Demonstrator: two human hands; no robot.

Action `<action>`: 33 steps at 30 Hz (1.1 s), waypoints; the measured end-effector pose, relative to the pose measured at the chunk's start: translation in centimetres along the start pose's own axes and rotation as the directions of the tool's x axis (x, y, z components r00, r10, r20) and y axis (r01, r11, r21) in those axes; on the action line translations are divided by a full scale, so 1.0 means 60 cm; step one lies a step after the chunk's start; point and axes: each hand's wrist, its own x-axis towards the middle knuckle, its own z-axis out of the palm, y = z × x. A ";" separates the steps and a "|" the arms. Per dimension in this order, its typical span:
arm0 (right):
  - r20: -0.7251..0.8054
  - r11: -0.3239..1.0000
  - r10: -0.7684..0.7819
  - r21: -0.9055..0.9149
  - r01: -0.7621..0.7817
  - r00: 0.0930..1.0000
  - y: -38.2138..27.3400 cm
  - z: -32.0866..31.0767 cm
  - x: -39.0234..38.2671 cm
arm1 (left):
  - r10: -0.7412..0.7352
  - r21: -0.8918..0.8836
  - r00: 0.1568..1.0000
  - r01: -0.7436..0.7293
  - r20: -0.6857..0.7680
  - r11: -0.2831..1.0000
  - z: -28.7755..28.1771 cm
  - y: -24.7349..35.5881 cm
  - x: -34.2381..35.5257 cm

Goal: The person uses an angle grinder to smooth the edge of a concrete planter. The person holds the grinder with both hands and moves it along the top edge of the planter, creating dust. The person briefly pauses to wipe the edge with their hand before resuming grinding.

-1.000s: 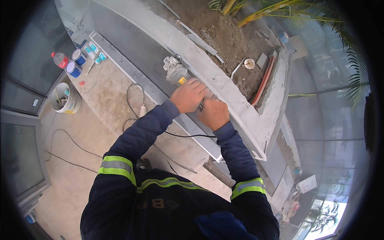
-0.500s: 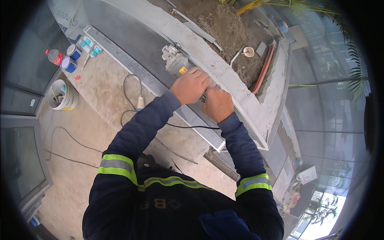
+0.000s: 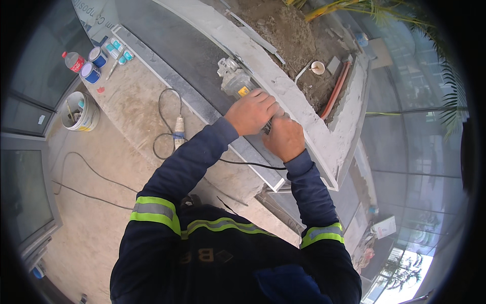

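While left hand (image 3: pixel 251 114) and right hand (image 3: pixel 285 138) wrap fingers closed round the power tool (image 3: pixel 235 83), I judge the cord (image 3: pixel 253 163) could snag the right sleeve (image 3: pixel 308 190) if pulled.

Navy sleeves (image 3: pixel 190 154) end just behind the bare left hand (image 3: pixel 253 112) and right hand (image 3: pixel 286 138); farther back, lime-and-grey bands (image 3: pixel 154 211) cross both; farthest from the hands, a dark top (image 3: pixel 217 278) bears a matching stripe (image 3: pixel 223 224) and tan lettering (image 3: pixel 204 255).
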 end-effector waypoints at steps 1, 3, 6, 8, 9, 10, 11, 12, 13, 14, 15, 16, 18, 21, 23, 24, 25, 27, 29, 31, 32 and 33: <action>0.016 1.000 0.001 0.004 -0.001 1.000 0.000 -0.001 -0.001 | -0.004 -0.001 1.000 0.004 0.004 1.000 0.000 0.000 0.001; -0.004 0.999 -0.037 0.011 0.037 0.999 0.002 0.008 0.011 | 0.006 0.032 1.000 -0.005 -0.018 0.999 0.000 -0.013 0.000; -0.005 0.998 -0.057 0.019 0.057 0.998 0.002 0.022 0.040 | 0.004 0.054 1.000 -0.003 -0.022 0.999 0.000 -0.043 0.000; -0.015 0.998 -0.056 0.024 0.057 0.998 -0.002 0.033 0.055 | 0.003 0.060 1.000 -0.001 -0.023 0.998 -0.003 -0.059 -0.002; -0.027 0.998 -0.057 0.023 0.058 0.998 -0.005 0.040 0.060 | 0.003 0.061 0.999 -0.001 -0.032 0.998 -0.006 -0.063 -0.003; -0.039 0.998 -0.058 0.021 0.059 0.998 -0.005 0.042 0.062 | 0.003 0.062 0.999 0.000 -0.041 0.998 -0.007 -0.064 -0.004; -0.018 0.998 -0.062 0.019 0.062 0.998 -0.002 0.041 0.059 | 0.001 0.052 0.999 0.001 -0.041 0.999 -0.005 -0.061 -0.003; 0.004 0.998 -0.068 0.018 0.068 0.998 0.001 0.039 0.054 | -0.003 0.043 0.999 0.004 -0.042 0.999 -0.008 -0.055 -0.002; 0.027 0.997 -0.075 0.016 0.074 0.997 0.005 0.036 0.048 | -0.007 0.034 0.999 0.009 -0.042 0.999 -0.010 -0.048 -0.002; 0.027 0.999 -0.049 0.022 0.048 0.998 0.007 0.030 0.037 | -0.002 0.036 0.999 0.003 -0.035 0.999 -0.010 -0.036 0.000; 0.027 0.999 -0.028 0.026 0.027 0.999 0.007 0.022 0.021 | 0.001 0.041 1.000 0.000 -0.029 0.999 -0.011 -0.018 0.002; 0.028 1.000 -0.005 0.030 0.004 1.000 0.010 0.015 0.007 | 0.004 0.044 1.000 -0.003 -0.023 0.999 -0.007 -0.004 0.004; 0.006 1.000 -0.027 0.011 0.027 1.000 0.016 0.007 -0.014 | 0.019 0.045 0.999 -0.017 -0.047 0.999 -0.002 0.017 0.007; 0.007 0.999 -0.049 0.024 0.049 0.999 0.022 0.010 -0.013 | 0.017 0.044 0.998 -0.015 -0.052 0.999 0.000 0.016 0.006; 0.018 0.998 -0.054 0.034 0.053 0.998 0.026 0.020 -0.005 | 0.010 0.046 0.999 -0.008 -0.043 0.999 -0.001 0.008 0.006; 0.020 0.998 -0.057 0.032 0.057 0.998 0.025 0.028 0.004 | 0.006 0.054 0.999 -0.004 -0.040 0.999 0.001 -0.001 0.004; 0.022 0.998 -0.059 0.030 0.059 0.998 0.025 0.036 0.013 | 0.003 0.060 0.999 -0.001 -0.036 0.998 0.002 -0.010 0.002; 0.003 0.996 -0.087 0.013 0.087 0.996 0.023 0.050 0.033 | -0.007 0.062 0.999 0.010 -0.035 0.998 0.004 -0.030 -0.003; 0.000 0.996 -0.086 0.012 0.086 0.996 0.016 0.055 0.049 | -0.006 0.066 0.999 0.009 -0.049 0.998 0.007 -0.049 -0.005; 0.016 0.998 -0.049 0.028 0.049 0.999 0.004 0.049 0.057 | 0.007 0.067 0.998 -0.002 -0.070 0.998 0.006 -0.059 -0.006; 0.028 0.998 -0.055 0.022 0.054 0.998 0.004 0.045 0.057 | 0.001 0.067 0.998 0.004 -0.062 0.998 0.006 -0.059 -0.007; 0.044 0.998 -0.057 0.016 0.057 0.997 0.006 0.042 0.052 | -0.007 0.064 0.999 0.010 -0.053 0.998 0.005 -0.051 -0.006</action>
